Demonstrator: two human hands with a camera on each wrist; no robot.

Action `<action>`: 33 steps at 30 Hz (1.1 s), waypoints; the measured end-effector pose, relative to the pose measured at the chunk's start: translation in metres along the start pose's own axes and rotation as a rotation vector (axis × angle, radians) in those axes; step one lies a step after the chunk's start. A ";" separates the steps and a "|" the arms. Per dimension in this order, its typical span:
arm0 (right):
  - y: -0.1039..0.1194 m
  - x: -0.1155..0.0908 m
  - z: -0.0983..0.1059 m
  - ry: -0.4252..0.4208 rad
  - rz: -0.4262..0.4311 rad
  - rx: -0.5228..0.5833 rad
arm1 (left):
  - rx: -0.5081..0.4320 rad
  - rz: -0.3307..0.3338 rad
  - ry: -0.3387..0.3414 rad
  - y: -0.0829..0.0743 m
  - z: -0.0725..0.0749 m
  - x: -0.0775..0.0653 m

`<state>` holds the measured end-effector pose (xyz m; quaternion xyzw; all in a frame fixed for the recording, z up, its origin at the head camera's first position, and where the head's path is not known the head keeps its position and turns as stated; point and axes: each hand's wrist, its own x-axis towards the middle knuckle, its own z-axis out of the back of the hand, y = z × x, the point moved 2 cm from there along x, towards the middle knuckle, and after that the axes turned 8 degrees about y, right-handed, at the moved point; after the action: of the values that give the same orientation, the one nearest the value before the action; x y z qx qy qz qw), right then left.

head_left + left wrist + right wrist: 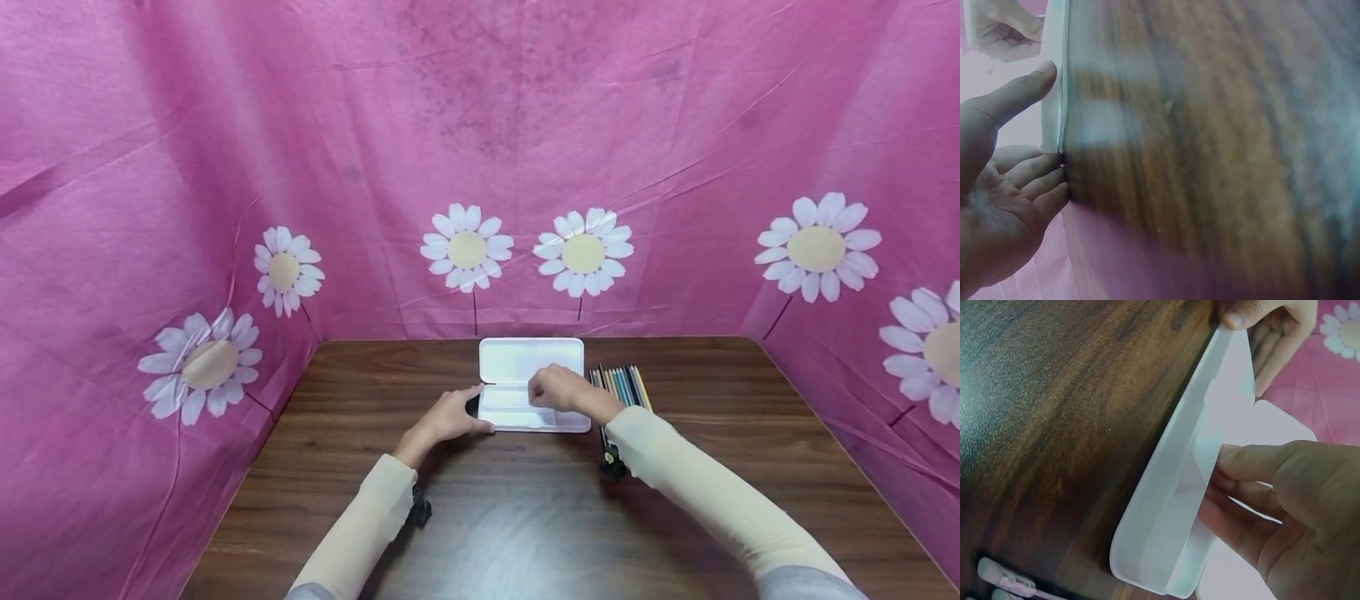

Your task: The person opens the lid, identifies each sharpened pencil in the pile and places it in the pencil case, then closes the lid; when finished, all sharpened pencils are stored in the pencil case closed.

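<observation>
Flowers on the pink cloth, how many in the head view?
6: lower left flower, upper left flower, middle left flower, middle right flower, right flower, right edge flower partly cut off. Others may be hidden.

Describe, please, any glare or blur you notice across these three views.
Head view: pale glare on the flat dark-brown wood-grain table, at bottom centre; left wrist view: hazy, the table's grain soft and blurred; right wrist view: the white rectangular plastic-looking case is washed out inside, with a bluish sheen on the table at the left edge.
</observation>
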<state>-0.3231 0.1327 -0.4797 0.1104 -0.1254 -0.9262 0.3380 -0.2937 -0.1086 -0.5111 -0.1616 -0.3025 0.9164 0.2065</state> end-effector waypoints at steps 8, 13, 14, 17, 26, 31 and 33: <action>-0.009 -0.006 0.000 0.003 -0.001 0.004 | -0.003 0.004 0.002 0.001 -0.001 -0.001; -0.013 -0.012 0.007 -0.017 -0.006 0.059 | -0.015 0.005 0.004 0.000 0.000 -0.001; -0.015 -0.014 0.009 -0.025 -0.015 0.065 | -0.015 0.005 0.004 0.000 0.000 -0.001; -0.021 -0.022 0.017 -0.044 -0.046 0.081 | -0.014 0.001 0.004 -0.001 0.000 -0.001; -0.051 -0.068 0.042 -0.129 -0.122 0.113 | -0.010 -0.005 0.000 0.000 0.001 -0.002; -0.076 -0.100 0.048 -0.147 -0.197 0.085 | -0.008 -0.003 -0.003 -0.001 0.001 -0.002; -0.085 -0.113 0.045 -0.158 -0.225 0.069 | -0.008 0.002 0.001 0.000 0.000 -0.002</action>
<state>-0.3029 0.2766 -0.4494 0.0622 -0.1703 -0.9592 0.2170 -0.2914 -0.1093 -0.5108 -0.1632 -0.3059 0.9153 0.2050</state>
